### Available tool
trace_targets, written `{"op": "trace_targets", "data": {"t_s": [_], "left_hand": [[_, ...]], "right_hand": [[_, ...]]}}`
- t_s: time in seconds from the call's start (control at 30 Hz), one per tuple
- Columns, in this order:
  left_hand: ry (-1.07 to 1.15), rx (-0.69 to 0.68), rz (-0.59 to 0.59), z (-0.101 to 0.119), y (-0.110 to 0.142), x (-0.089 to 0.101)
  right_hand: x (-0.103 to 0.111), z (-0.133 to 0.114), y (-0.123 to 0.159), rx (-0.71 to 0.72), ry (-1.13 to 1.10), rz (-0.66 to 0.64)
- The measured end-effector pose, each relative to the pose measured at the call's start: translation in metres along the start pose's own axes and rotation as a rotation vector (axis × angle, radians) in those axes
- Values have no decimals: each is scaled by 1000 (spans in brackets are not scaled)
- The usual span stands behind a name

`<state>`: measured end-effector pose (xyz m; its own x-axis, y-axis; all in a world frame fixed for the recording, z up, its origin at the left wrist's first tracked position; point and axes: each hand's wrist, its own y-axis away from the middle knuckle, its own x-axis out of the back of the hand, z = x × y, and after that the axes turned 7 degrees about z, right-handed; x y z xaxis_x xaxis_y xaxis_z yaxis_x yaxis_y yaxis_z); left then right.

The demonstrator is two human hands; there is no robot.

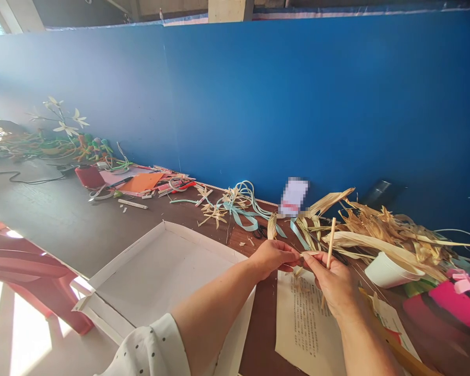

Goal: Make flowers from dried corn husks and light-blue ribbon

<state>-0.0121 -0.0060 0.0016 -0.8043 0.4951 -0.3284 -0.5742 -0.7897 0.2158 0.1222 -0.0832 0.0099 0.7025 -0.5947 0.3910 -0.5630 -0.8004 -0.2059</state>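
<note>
My left hand (273, 257) and my right hand (335, 282) meet over the table, both closed. Their fingertips pinch a small pale piece of dried corn husk (308, 254), mostly hidden by the fingers. A thin wooden stick (331, 232) stands nearly upright in my right hand, its lower end showing below the fingers. Beneath the hands lies a printed sheet (301, 329). Just beyond them are a husk strip (272, 227), black-handled scissors (260, 231) and light blue ribbon (245, 222).
A shallow white box lid (152, 277) lies left of my hands. Dried corn husks (376, 224) are heaped at right, behind a white cup (391, 270) and a pink bag (450, 303). Coloured paper (143, 183) lies farther left. A blue partition (297, 104) borders the table.
</note>
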Motion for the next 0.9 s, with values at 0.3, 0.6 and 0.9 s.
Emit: {"op": "trace_targets", "data": {"t_s": [0.3, 0.6, 0.9], "left_hand": [[-49, -52, 50, 2, 4, -3], [2, -42, 71, -1, 3, -3], [-153, -117, 109, 1, 4, -3]], "right_hand": [[-3, -1, 1, -1, -12, -17], [-4, -1, 2, 18, -23, -36], [-3, 0, 2, 37, -11, -26]]}}
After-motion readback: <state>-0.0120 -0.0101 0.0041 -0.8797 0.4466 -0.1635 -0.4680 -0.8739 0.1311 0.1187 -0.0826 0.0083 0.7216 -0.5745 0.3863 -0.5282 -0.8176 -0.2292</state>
